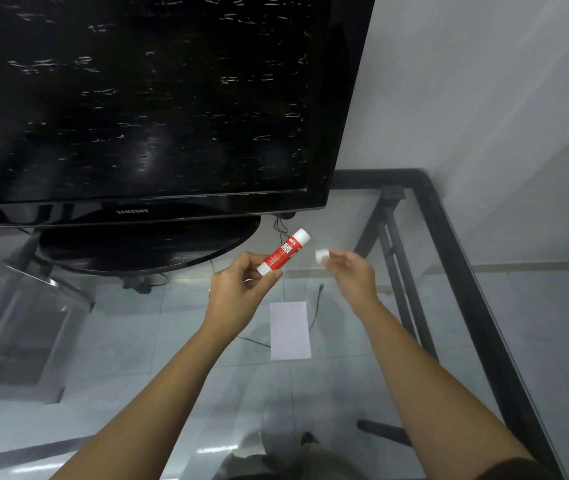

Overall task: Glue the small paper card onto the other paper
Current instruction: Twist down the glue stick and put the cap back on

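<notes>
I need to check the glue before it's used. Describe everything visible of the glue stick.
The glue stick is a slim plastic-looking cylinder with a red label printed in white and white ends. The left hand grips its lower end between thumb and fingers, above the glass table, tilted with its upper end up and to the right. The right hand holds a small white piece, likely its cap, just apart from that end.

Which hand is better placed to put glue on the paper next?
Left. The left hand holds the glue stick; the right hand pinches a small white piece, likely the cap. The paper lies below.
</notes>
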{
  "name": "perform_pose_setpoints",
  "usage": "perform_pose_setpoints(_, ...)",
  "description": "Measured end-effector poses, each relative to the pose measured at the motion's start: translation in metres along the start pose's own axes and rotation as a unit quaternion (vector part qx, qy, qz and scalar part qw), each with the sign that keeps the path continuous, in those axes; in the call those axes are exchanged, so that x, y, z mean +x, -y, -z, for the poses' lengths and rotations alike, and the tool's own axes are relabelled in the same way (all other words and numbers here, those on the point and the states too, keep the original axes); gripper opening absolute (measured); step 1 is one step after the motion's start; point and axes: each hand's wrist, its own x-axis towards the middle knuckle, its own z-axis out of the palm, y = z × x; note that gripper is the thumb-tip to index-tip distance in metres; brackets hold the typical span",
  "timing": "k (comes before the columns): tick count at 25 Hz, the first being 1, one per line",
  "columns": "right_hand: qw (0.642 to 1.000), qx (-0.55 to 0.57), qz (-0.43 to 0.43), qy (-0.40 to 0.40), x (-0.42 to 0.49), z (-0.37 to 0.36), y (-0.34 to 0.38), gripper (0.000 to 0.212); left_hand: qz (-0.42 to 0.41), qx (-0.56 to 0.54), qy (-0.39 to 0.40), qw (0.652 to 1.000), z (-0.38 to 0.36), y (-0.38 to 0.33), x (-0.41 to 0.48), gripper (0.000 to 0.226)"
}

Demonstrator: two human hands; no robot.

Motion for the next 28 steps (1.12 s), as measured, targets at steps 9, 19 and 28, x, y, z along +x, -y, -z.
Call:
perform_pose_setpoints(9,0.973,0.199,0.078,0.089,-0.018,0.014,0.054,0.020,-0.040,-0.005,0.010,0.999,0.003,-0.003,0.005,0.025)
perform_pose_setpoints(19,0.974,0.125,0.144,0.126,-0.018,0.019,0.072,0.030,-0.068,-0.005,-0.020,0.997,-0.003,-0.005,0.008,0.032)
perform_pose_setpoints(28,0.994,0.049,0.048,0.090,-0.008,0.006,0.023,0.023,-0.026,0.141,0.091,0.985,-0.037,0.064,0.020,0.056)
